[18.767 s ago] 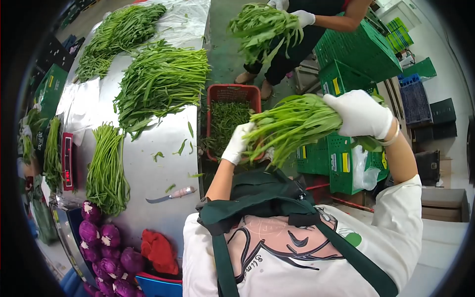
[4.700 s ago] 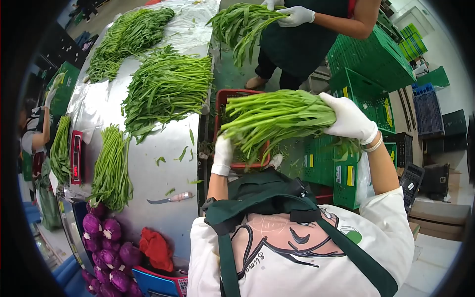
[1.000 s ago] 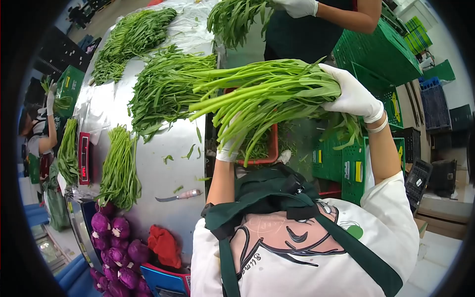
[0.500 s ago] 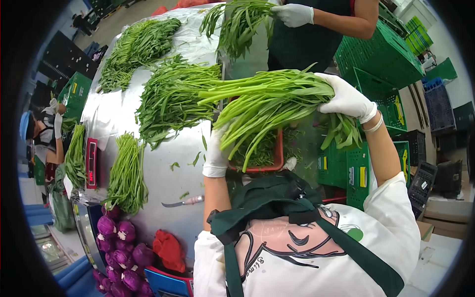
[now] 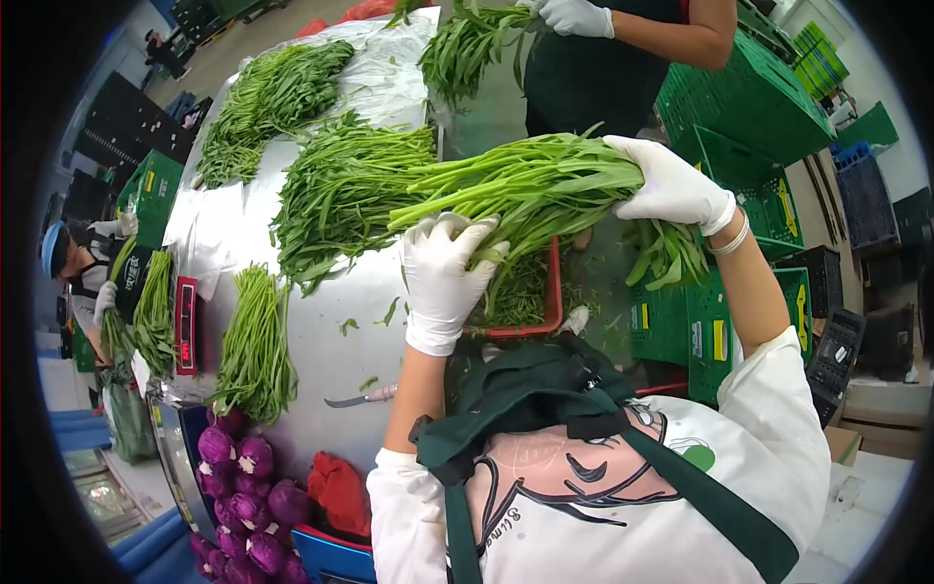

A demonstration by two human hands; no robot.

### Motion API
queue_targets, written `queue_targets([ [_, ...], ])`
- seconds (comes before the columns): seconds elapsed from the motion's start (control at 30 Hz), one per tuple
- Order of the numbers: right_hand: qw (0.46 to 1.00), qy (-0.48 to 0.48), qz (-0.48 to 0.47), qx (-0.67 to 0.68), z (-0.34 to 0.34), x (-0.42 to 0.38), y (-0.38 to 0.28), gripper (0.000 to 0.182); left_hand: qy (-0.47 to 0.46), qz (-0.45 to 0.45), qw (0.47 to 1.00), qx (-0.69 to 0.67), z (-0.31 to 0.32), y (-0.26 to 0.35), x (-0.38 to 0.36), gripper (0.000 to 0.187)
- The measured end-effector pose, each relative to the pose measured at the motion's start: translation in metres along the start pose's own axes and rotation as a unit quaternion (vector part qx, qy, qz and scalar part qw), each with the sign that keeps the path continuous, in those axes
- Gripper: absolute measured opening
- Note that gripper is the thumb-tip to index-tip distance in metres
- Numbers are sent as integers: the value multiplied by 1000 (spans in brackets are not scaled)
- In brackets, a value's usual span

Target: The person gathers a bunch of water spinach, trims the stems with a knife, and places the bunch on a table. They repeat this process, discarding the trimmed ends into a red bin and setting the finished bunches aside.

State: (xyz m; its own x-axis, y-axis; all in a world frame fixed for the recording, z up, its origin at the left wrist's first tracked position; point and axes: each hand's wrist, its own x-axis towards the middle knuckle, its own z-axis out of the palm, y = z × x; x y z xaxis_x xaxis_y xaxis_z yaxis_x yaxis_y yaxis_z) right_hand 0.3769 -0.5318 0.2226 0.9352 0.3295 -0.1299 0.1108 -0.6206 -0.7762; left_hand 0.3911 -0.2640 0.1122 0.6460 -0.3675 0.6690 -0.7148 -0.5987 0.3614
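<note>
A bunch of long-stemmed water spinach is held level in front of me, stem ends to the left and leaves to the right. My right hand, in a white glove, is wrapped round the leafy end, with some leaves drooping below it. Gloved too, my left hand has its fingers curled over the stems near their cut ends. Under the bunch stands a red bin with leaf scraps in it. A leafy heap of water spinach lies on the metal table just left of the bunch.
A small curved knife lies near the table's front edge. Further left are stalks, a scale display and purple cabbages. Across from me a co-worker's gloved hand holds greens. Green crates stand at right.
My left hand has come up from beneath the stems, and its fingers now curl over them. The loose stems have been gathered closer together. The co-worker at far left has moved an arm down to the greens.
</note>
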Motion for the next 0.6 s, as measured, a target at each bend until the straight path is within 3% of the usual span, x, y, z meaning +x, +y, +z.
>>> queue_targets([
  [0.1, 998, 25, -51, -19, 0, 0, 5, 45, 10, -21, 997, -72, 5, 0, -3, 19],
  [0.23, 997, 29, -53, -41, -8, -4, 8, 46, 64, -95, 975, -192, 7, -1, -13, 17],
  [0.3, 989, 73, -92, -86, -22, -12, 6, 46, 36, -71, 985, -150, 7, -8, -26, 17],
  [0.37, 987, 117, -72, -80, -43, -23, 0, 46, 17, -78, 987, -142, 23, -28, -50, 16],
  [0.47, 985, 163, -48, 3, -59, -30, 5, 48, -77, -229, 952, -189, 58, -63, -104, 12],
  [0.53, 980, 192, -48, 27, -58, -30, 7, 50, -153, -234, 948, -149, 63, -65, -107, 9],
  [0.57, 977, 204, -48, 40, -55, -31, 8, 51, -194, -247, 933, -174, 66, -68, -108, 23],
  [0.6, 978, 196, -29, 59, -53, -31, 7, 54, -160, -216, 951, -154, 62, -60, -99, 34],
])
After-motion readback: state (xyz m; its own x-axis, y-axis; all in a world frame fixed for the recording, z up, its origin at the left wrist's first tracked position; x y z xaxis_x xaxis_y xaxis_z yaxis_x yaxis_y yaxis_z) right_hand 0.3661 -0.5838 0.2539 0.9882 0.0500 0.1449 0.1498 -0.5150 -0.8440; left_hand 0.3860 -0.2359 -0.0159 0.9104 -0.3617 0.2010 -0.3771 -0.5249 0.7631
